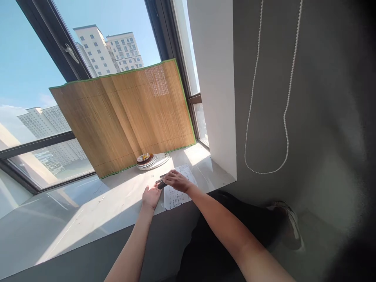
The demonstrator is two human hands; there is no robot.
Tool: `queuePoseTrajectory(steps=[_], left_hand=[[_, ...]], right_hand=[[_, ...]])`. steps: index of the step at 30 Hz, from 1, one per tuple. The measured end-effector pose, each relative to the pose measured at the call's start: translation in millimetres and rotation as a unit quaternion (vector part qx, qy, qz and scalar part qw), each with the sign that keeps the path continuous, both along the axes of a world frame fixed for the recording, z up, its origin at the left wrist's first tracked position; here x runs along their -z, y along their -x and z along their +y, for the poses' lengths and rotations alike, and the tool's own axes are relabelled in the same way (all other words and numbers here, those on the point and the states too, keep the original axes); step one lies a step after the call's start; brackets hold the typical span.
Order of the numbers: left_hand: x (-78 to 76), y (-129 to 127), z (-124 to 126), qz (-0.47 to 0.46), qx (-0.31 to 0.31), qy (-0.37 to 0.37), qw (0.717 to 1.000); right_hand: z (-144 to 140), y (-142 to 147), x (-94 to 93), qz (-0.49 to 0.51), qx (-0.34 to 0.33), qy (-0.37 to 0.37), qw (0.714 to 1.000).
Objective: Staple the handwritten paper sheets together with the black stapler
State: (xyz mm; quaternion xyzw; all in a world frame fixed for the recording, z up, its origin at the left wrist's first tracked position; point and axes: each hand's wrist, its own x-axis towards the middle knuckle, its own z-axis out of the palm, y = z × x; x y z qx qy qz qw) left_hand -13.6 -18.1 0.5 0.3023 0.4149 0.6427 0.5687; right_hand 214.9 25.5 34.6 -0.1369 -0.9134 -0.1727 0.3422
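On the sunlit window ledge, which serves me as a counter (96, 203), I see my right hand (176, 181) pinched shut on a small dark tool (161, 183), most likely a stapler or a clip, though it is too small for me to be sure. It sits at the left edge of a printed paper sheet (178, 192) that lies flat near the counter's front edge. My left hand (151, 196) rests open, palm up, just beside the tool and touching or nearly touching the sheet's left side; it grips nothing.

I judge the tool to be light, rigid and compact, best held across its body between thumb and fingers, as it is now. The paper looks thin and limp, apt to slide on the smooth stone, so I would pin it flat with the palm rather than pick it up by a corner.

Behind the hands, a stack of plates (152, 160) with a small bowl on top stands at the foot of a bamboo mat (123, 113) propped against the window. A beaded blind cord (284, 117) hangs on the grey wall to the right.
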Motion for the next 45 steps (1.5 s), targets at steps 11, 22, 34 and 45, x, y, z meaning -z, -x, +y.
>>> queuePoseTrajectory(steps=[11,22,34,45], left_hand=[[-2.6,-5,-3,-0.049,-0.023,0.009,0.999],[1.8,-30,1,0.104,-0.114,0.011,0.988],[-5.2,-42,-12,0.375,-0.078,-0.092,0.919],[-15.8,-47,-22,0.405,-0.068,-0.073,0.909]], right_hand=[[1,-3,-0.9,0.036,0.023,0.043,0.998],[11,-10,7.5,0.245,0.211,0.437,0.840],[0,-8,1.9,0.089,0.051,0.204,0.974],[1,-1,9.0,0.011,0.043,0.154,0.987]])
